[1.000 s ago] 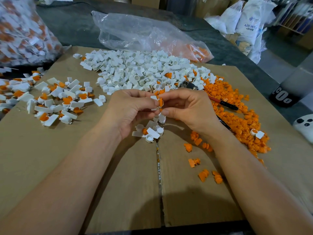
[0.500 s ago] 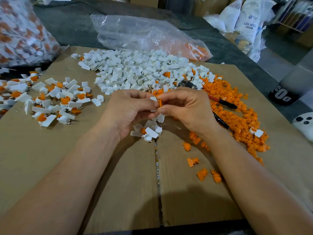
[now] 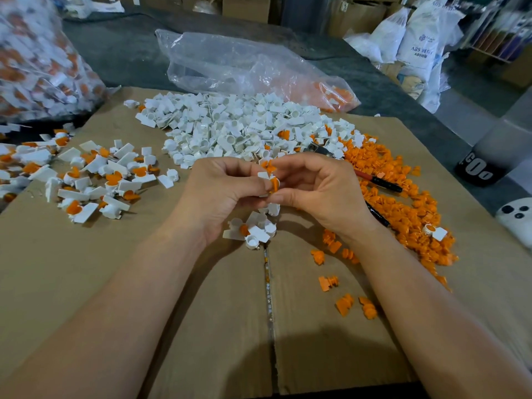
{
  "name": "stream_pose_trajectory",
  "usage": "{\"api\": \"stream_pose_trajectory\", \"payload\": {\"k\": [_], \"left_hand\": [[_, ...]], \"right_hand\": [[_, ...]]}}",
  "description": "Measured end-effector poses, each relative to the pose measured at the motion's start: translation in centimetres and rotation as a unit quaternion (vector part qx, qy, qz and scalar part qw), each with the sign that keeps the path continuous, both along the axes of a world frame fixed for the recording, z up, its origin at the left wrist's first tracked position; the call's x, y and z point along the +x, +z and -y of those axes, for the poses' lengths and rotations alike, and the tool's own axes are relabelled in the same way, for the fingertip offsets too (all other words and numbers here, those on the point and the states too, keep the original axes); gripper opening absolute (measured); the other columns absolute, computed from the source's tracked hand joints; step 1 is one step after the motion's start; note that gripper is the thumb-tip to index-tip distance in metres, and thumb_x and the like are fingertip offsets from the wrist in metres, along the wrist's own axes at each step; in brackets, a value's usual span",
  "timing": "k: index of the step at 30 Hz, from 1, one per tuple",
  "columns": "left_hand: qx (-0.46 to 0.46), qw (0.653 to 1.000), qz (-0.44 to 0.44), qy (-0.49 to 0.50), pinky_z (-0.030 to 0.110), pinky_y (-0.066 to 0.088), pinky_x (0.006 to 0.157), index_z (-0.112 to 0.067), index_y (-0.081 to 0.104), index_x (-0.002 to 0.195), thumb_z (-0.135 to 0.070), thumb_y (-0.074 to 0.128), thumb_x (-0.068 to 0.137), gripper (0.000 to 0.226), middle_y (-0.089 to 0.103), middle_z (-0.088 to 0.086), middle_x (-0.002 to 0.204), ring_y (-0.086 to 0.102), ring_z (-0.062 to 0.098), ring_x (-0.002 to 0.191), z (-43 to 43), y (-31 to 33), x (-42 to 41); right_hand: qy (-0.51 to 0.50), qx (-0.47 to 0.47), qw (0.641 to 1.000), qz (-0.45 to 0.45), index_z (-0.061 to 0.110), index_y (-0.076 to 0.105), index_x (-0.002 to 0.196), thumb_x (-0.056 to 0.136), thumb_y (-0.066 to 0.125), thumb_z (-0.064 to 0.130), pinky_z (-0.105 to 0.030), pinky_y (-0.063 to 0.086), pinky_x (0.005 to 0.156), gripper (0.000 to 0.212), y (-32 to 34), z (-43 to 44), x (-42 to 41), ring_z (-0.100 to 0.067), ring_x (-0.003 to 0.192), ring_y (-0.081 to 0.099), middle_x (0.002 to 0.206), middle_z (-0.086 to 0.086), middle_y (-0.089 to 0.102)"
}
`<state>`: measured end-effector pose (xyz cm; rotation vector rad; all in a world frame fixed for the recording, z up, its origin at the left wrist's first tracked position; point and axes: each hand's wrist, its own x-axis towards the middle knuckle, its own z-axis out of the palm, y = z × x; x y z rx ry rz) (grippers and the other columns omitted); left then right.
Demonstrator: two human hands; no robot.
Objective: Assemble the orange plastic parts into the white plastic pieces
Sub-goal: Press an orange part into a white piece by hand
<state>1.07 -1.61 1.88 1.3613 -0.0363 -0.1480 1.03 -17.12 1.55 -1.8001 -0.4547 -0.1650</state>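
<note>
My left hand (image 3: 221,194) and my right hand (image 3: 319,191) meet at the middle of the cardboard sheet (image 3: 115,283). The left hand's fingers pinch a white plastic piece (image 3: 263,176). The right hand's fingertips pinch an orange plastic part (image 3: 275,185) held against that piece. A heap of white pieces (image 3: 236,125) lies behind the hands. A heap of orange parts (image 3: 403,203) spreads to the right. Several joined white-and-orange pieces (image 3: 86,182) lie at the left. A small cluster of white pieces (image 3: 253,228) sits just below the hands.
A clear plastic bag (image 3: 244,64) lies behind the white heap, and a full bag of pieces (image 3: 37,61) stands at the far left. Red-handled pliers (image 3: 377,181) rest in the orange heap. Loose orange parts (image 3: 342,303) lie near my right forearm. A white device (image 3: 518,217) sits at the right edge.
Both hands stay together at the same spot; the fingers have shifted slightly around the white piece and orange part.
</note>
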Motion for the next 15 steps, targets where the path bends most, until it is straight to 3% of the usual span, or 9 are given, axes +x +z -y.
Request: {"api": "stream_pose_trajectory", "payload": {"k": [8, 15], "left_hand": [[0.009, 1.000, 0.000, 0.001, 0.018, 0.050, 0.047, -0.009, 0.068, 0.053, 0.010, 0.071, 0.064, 0.022, 0.066, 0.007, 0.056, 0.064, 0.015, 0.050, -0.06, -0.01, 0.09], [0.011, 1.000, 0.000, 0.000, 0.017, 0.050, 0.047, -0.006, 0.067, 0.058, 0.012, 0.070, 0.065, 0.020, 0.065, 0.006, 0.054, 0.063, 0.015, 0.048, 0.05, 0.09, 0.02]], "right_hand": [[0.009, -0.001, 0.999, 0.032, 0.017, 0.060, 0.096, 0.063, 0.072, -0.011, -0.015, 0.051, 0.070, 0.046, 0.00, -0.06, -0.11, -0.001, 0.072, 0.065, 0.080, 0.002, 0.064], [0.000, -0.018, 0.998, 0.056, 0.008, 0.061, 0.098, 0.064, 0.073, -0.008, -0.018, 0.053, 0.070, 0.039, -0.08, -0.02, -0.04, -0.004, 0.071, 0.064, 0.079, -0.001, 0.063]]}}
